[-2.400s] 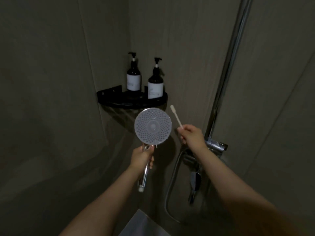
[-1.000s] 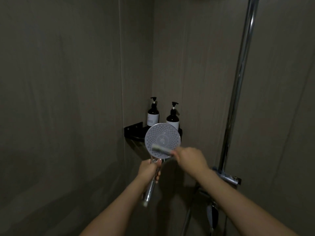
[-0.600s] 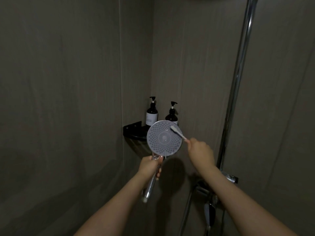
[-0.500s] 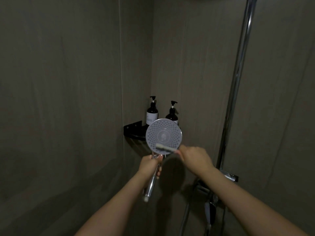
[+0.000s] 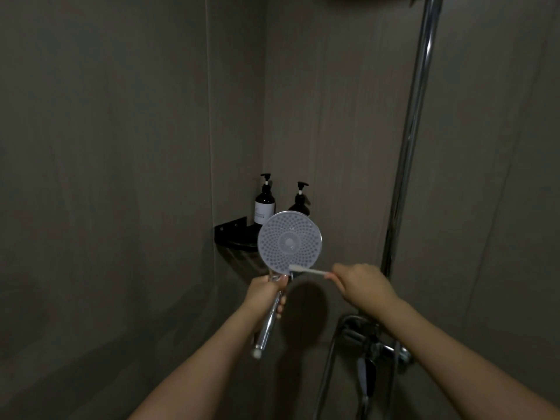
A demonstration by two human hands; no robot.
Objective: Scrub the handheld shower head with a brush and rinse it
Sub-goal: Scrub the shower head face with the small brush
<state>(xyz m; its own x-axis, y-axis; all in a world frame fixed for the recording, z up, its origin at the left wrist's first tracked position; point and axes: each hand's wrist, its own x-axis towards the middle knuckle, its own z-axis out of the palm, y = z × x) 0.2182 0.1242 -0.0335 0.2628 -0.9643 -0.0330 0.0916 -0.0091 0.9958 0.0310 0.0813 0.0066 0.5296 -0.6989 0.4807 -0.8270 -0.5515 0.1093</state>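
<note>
Chrome handle clamped upright in the left hand [image 5: 266, 291] turns the shower head [image 5: 289, 242] face-on near centre, so the right hand [image 5: 360, 281], pinching the brush [image 5: 307, 270], reaches its lower rim.

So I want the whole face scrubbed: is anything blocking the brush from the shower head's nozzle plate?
Nothing visible. The brush in the right hand already lies across the lower edge of the shower head; the left hand grips only the handle below.

Left hand [image 5: 266, 294] grips shower head [image 5: 289, 242]; right hand [image 5: 362, 283] presses brush [image 5: 307, 270] against its lower rim.
</note>
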